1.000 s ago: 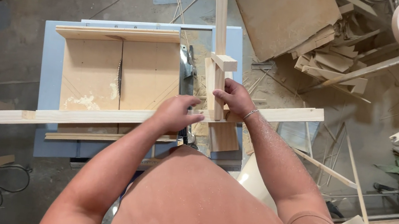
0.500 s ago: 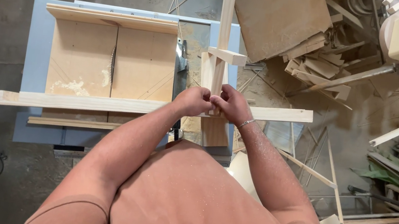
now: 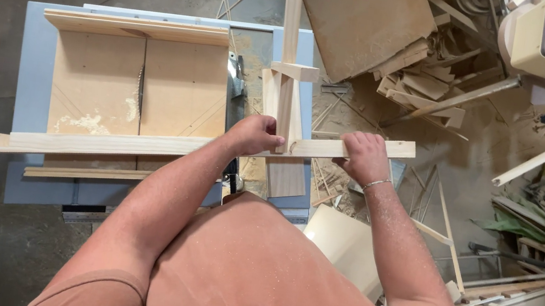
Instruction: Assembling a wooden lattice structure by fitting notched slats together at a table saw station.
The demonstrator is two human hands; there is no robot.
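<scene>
Fingers of both hands clenched on a long, pale, square-edged wooden strip (image 3: 144, 147): left hand (image 3: 257, 136) near mid-length, right hand (image 3: 364, 158) near its end. Lying crosswise over the flat plywood sled (image 3: 181, 89) on the blue-grey saw counter (image 3: 36, 74). Both forearms outstretched, sawdust-flecked, knuckles up.

even, soft daylight, faint shadows, sharp focus, slight wide-angle edge distortion.
</scene>
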